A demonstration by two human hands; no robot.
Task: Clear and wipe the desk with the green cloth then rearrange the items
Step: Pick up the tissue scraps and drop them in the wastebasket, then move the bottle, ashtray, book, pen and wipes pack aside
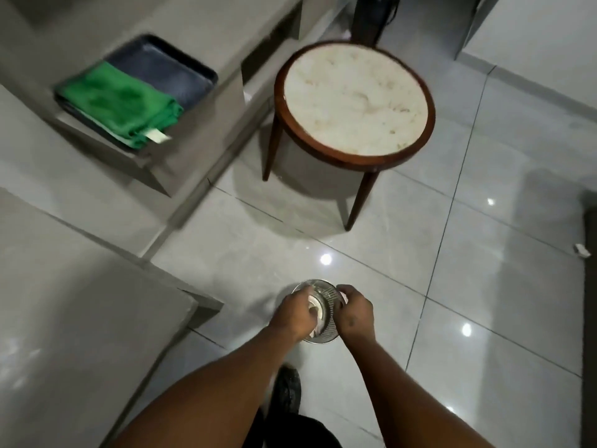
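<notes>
A small round glass dish (326,294) with ribbed sides hangs low over the tiled floor, held between both hands. My left hand (295,313) grips its left rim, fingers curled inside over some pale contents. My right hand (355,313) clasps the right rim. The folded green cloth (119,103) lies on a dark blue tray (171,71) on the grey ledge at the upper left. A round side table (355,98) with a pale marble top and dark wooden rim stands bare ahead of me.
Grey built-in ledges (80,286) run along the left side. Glossy grey floor tiles (484,270) spread to the right. A small white scrap (580,250) lies on the floor at the far right. My dark shoe (286,391) shows below my arms.
</notes>
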